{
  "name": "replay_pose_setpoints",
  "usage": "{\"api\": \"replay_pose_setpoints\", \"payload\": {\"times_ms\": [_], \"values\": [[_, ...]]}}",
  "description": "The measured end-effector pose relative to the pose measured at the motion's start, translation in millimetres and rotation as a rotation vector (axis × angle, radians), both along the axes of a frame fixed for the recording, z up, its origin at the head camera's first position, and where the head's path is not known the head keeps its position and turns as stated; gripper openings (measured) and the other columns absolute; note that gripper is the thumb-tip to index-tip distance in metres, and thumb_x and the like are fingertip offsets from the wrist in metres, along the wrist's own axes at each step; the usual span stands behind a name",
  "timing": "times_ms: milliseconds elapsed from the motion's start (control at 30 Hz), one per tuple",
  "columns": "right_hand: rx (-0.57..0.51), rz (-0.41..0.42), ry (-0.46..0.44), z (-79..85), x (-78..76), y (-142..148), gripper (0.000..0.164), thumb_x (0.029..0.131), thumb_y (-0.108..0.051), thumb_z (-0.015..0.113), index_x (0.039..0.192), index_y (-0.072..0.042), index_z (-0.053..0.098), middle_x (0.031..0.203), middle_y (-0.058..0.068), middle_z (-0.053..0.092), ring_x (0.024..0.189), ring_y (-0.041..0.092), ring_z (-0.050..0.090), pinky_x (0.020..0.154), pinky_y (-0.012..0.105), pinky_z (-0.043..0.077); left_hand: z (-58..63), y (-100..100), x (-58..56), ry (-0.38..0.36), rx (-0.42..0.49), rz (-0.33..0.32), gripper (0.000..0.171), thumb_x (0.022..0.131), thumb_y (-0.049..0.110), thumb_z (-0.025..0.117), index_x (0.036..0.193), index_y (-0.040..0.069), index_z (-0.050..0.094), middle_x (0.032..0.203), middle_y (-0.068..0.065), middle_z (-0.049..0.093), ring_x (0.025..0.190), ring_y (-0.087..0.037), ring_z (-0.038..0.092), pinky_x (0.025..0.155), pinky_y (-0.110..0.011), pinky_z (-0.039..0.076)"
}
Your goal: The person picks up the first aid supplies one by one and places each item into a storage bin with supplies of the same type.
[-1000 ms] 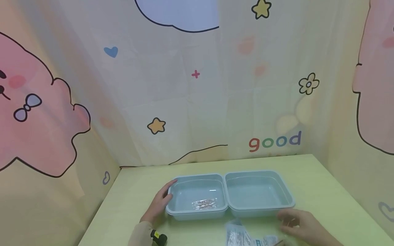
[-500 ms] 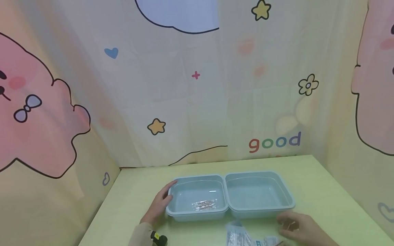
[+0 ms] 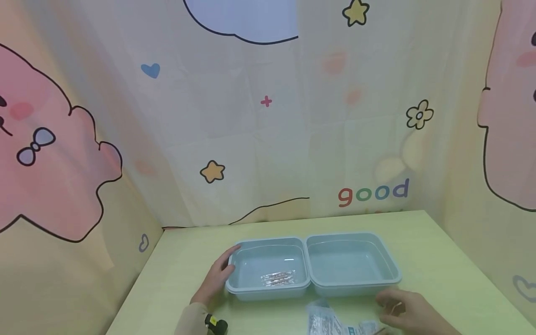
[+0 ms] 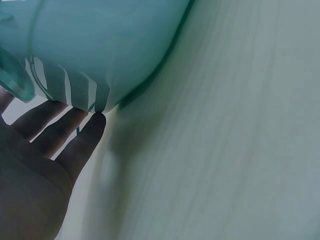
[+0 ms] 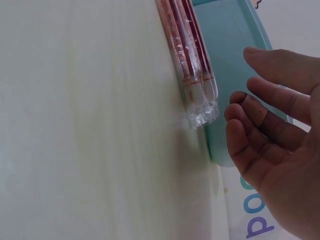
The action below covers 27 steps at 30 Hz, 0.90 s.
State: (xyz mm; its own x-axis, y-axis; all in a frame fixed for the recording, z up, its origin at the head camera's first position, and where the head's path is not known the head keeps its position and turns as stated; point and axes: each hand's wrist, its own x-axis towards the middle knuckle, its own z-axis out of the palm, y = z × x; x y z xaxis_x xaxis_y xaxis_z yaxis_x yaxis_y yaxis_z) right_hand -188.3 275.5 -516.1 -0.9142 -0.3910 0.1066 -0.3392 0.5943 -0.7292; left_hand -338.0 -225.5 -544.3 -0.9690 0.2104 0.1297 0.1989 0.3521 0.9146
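My left hand (image 3: 214, 280) rests at the left end of the left light-blue plastic bin (image 3: 268, 292), thumb by the rim. In the left wrist view its fairly straight fingers (image 4: 82, 142) touch the bin's ribbed outer wall. Inside that bin lie clear packets of thin reddish-brown sticks (image 3: 278, 278). My right hand (image 3: 404, 309) hovers in front of the right bin (image 3: 353, 289), fingers loosely bent and holding nothing. In the right wrist view a bandage wraps one finger (image 5: 254, 110). Beside that hand is a clear packet of red sticks with white ends (image 5: 192, 65).
Clear and white packets (image 3: 322, 321) lie on the pale yellow-green table (image 3: 188, 253) before the bins, cut off by the frame's bottom edge. A printed curtain (image 3: 259, 139) stands behind the table. A black device (image 3: 217, 324) sits on my left wrist.
My right hand has shifted very slightly, and its fingers are a little more parted. The left hand, bins and packets stay put.
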Motion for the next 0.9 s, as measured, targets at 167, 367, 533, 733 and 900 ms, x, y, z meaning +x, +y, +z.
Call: {"api": "replay_pose_setpoints", "payload": {"times_ms": [167,367,533,733,900], "values": [[0.005,0.006,-0.023,0.1,0.1,0.1,0.036,0.084,-0.029,0.074,0.111,-0.006,0.066,0.102,0.004,0.069,0.083,-0.003,0.058,0.066,0.022,0.053,0.0,-0.8,0.0,0.011,0.014,-0.003,0.056,0.091,0.009,0.051,0.144,0.03,0.046,0.155,-0.004,0.037,0.143,-0.034,0.033,0.114,-0.059,0.027],[0.024,-0.008,-0.107,2.5,0.4,-1.1,0.039,0.083,-0.03,0.074,0.113,-0.006,0.065,0.105,0.005,0.069,0.084,-0.001,0.059,0.068,0.021,0.053,1.8,-0.6,0.3,0.006,0.012,-0.017,0.057,0.093,0.009,0.05,0.145,0.028,0.044,0.156,-0.005,0.035,0.144,-0.035,0.032,0.114,-0.059,0.027],[0.051,-0.01,-0.126,4.1,-0.2,-3.4,0.042,0.081,-0.034,0.075,0.113,-0.008,0.066,0.107,0.004,0.069,0.088,0.002,0.061,0.071,0.021,0.053,6.3,-0.3,1.0,0.014,0.004,-0.014,0.057,0.092,0.01,0.051,0.144,0.031,0.045,0.156,-0.004,0.037,0.142,-0.034,0.034,0.113,-0.059,0.029],[-0.003,-0.044,-0.289,3.8,0.7,-6.0,0.05,0.078,-0.035,0.079,0.117,-0.007,0.065,0.114,0.008,0.069,0.1,0.023,0.065,0.081,0.042,0.057,9.4,1.0,2.4,0.01,-0.001,-0.011,0.056,0.092,0.01,0.051,0.143,0.033,0.046,0.156,-0.003,0.037,0.144,-0.033,0.032,0.114,-0.059,0.026],[-0.046,-0.083,-0.45,-2.3,2.6,-8.9,0.058,0.074,-0.037,0.081,0.12,-0.007,0.064,0.116,0.008,0.068,0.106,0.031,0.064,0.085,0.056,0.053,5.9,1.2,2.8,-0.003,-0.02,-0.008,0.056,0.092,0.009,0.05,0.144,0.031,0.045,0.156,-0.004,0.036,0.144,-0.035,0.03,0.114,-0.059,0.026]]}}
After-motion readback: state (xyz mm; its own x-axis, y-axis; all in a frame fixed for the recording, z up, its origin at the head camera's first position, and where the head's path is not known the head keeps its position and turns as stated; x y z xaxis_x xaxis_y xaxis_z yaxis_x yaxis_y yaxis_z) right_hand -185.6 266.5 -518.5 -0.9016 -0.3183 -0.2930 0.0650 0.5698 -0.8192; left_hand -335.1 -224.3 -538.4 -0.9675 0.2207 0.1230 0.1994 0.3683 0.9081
